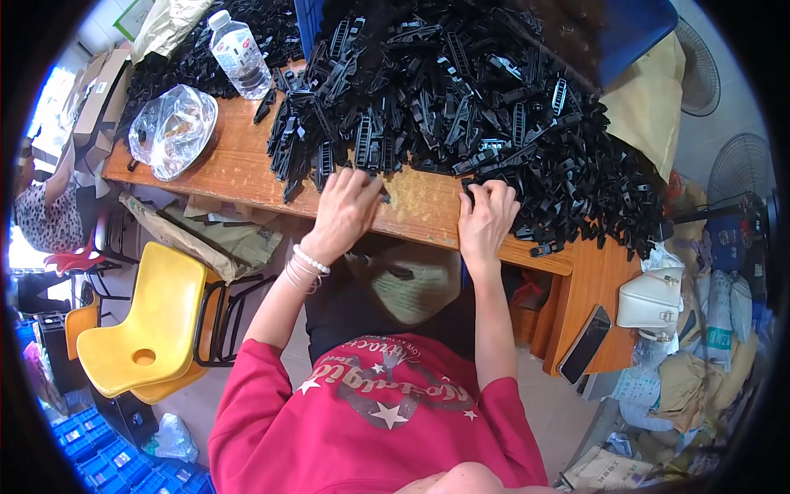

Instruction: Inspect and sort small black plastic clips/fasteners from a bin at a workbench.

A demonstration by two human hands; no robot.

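A large heap of black plastic parts (428, 99), several of them ladder-shaped, covers the far part of the wooden table (420, 202). At the table's front edge my left hand (346, 210) is closed, with a small dark plastic part (384, 197) at its fingertips. My right hand (488, 218), a short way to the right, has its fingers curled against the heap's near edge. A small black plastic part (467, 187) shows at its fingertips. Below the edge, between my forearms, a pale greenish sack (415, 288) with a dark piece (400, 272) over it is partly blurred.
On the table's left stand a clear plastic bottle (240, 56) and a bowl in a clear bag (174, 132). A blue bin (638, 37) tilts over the heap. A phone (585, 340) and white bag (650, 298) lie right. A yellow chair (152, 321) stands left.
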